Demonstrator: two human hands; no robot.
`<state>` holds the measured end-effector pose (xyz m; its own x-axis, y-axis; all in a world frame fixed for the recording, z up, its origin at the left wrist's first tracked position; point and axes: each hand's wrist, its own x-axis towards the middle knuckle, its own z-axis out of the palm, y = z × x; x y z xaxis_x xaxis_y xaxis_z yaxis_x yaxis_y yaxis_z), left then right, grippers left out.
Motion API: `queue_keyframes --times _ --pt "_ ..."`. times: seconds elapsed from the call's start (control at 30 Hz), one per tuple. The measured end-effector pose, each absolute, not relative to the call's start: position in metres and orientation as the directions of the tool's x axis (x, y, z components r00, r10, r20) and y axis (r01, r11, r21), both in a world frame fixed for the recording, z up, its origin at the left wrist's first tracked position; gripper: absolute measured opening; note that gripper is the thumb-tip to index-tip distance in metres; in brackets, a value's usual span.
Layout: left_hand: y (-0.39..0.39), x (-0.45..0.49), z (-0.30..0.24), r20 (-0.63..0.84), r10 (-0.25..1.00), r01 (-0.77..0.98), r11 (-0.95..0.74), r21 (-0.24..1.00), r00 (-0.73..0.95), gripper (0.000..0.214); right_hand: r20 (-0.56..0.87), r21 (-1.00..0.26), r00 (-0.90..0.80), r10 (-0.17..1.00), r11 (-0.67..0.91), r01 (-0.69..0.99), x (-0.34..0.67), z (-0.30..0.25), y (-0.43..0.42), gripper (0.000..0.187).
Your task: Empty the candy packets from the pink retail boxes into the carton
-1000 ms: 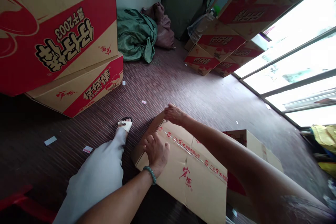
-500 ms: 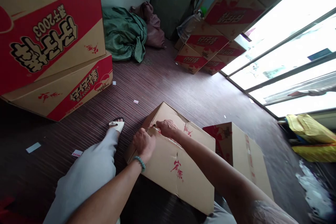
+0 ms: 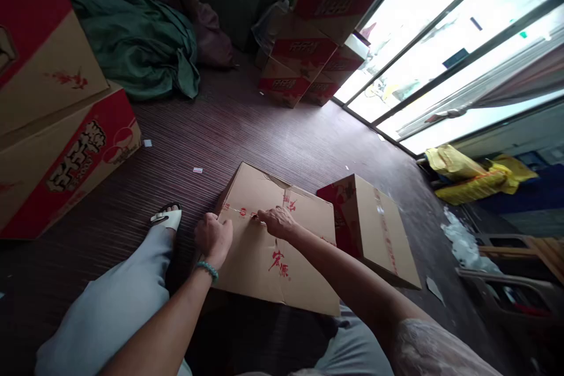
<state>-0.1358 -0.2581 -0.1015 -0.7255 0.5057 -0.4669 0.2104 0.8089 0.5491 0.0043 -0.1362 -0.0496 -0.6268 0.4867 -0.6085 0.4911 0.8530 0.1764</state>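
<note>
A brown cardboard box [image 3: 264, 264] with red print and a taped seam lies on the floor in front of me, between my knees. My left hand [image 3: 214, 239], with a green bead bracelet at the wrist, grips the box's left edge with curled fingers. My right hand [image 3: 276, 221] rests on top of the box with its fingers pinched at the strip of tape [image 3: 240, 211] along the seam. A second, smaller sealed box [image 3: 374, 229] sits just to the right, touching the first.
Large red-and-tan cartons [image 3: 53, 147] are stacked at the left. More cartons [image 3: 304, 64] lean at the back by the glass doors [image 3: 440, 59]. Green cloth [image 3: 136, 41] lies at the back wall. Yellow bags [image 3: 471, 173] sit at the right. My sandalled foot [image 3: 166, 217] is beside the box.
My right hand came back from the box's far corner to the taped seam near my left hand. The camera view has swung right and the box sits closer between my knees.
</note>
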Motion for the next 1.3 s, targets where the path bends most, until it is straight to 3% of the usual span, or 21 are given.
queue_keyframes --times 0.17,0.37,0.47,0.6,0.8,0.87,0.97,1.07,1.17,1.3 --pt "-0.257 -0.127 -0.112 -0.349 0.524 0.283 0.787 0.549 -0.777 0.029 -0.583 0.155 -0.621 0.524 0.822 0.547 0.045 -0.048 -0.136 0.031" --pt "-0.26 -0.106 -0.128 -0.063 0.536 0.448 0.758 0.474 -0.842 0.056 -0.592 0.204 -0.556 0.584 0.775 0.598 0.111 -0.042 -0.139 0.03" --pt "-0.257 -0.105 -0.133 -0.085 0.611 0.537 0.746 0.395 -0.787 0.059 -0.55 0.203 -0.574 0.607 0.764 0.613 0.138 -0.044 -0.138 0.029" --pt "-0.253 -0.105 -0.13 -0.095 0.62 0.578 0.768 0.275 -0.779 0.063 -0.514 0.215 -0.577 0.635 0.746 0.63 0.174 -0.045 -0.134 0.028" --pt "-0.25 -0.101 -0.12 -0.067 0.595 0.558 0.782 0.278 -0.801 0.064 -0.484 0.258 -0.506 0.713 0.67 0.696 0.248 -0.031 -0.127 0.031" --pt "-0.249 -0.101 -0.121 -0.074 0.585 0.542 0.786 0.298 -0.808 0.066 -0.492 0.243 -0.399 0.774 0.562 0.79 0.284 -0.019 -0.125 0.029" --pt "-0.248 -0.102 -0.128 -0.103 0.562 0.51 0.801 0.315 -0.82 0.07 -0.485 0.213 -0.14 0.863 0.272 0.939 0.342 -0.002 -0.127 0.019" --pt "-0.246 -0.102 -0.133 -0.115 0.543 0.494 0.819 0.291 -0.832 0.068 -0.407 0.174 0.036 0.913 0.039 0.984 0.372 -0.005 -0.131 0.019" --pt "-0.244 -0.1 -0.131 -0.133 0.501 0.457 0.85 0.262 -0.855 0.064 -0.344 0.009 0.11 0.932 -0.114 0.993 0.361 -0.034 -0.125 0.027" --pt "-0.244 -0.1 -0.12 -0.199 0.541 0.475 0.827 0.3 -0.817 0.074 -0.356 -0.251 0.086 0.93 -0.184 0.95 0.326 -0.074 -0.112 0.037"
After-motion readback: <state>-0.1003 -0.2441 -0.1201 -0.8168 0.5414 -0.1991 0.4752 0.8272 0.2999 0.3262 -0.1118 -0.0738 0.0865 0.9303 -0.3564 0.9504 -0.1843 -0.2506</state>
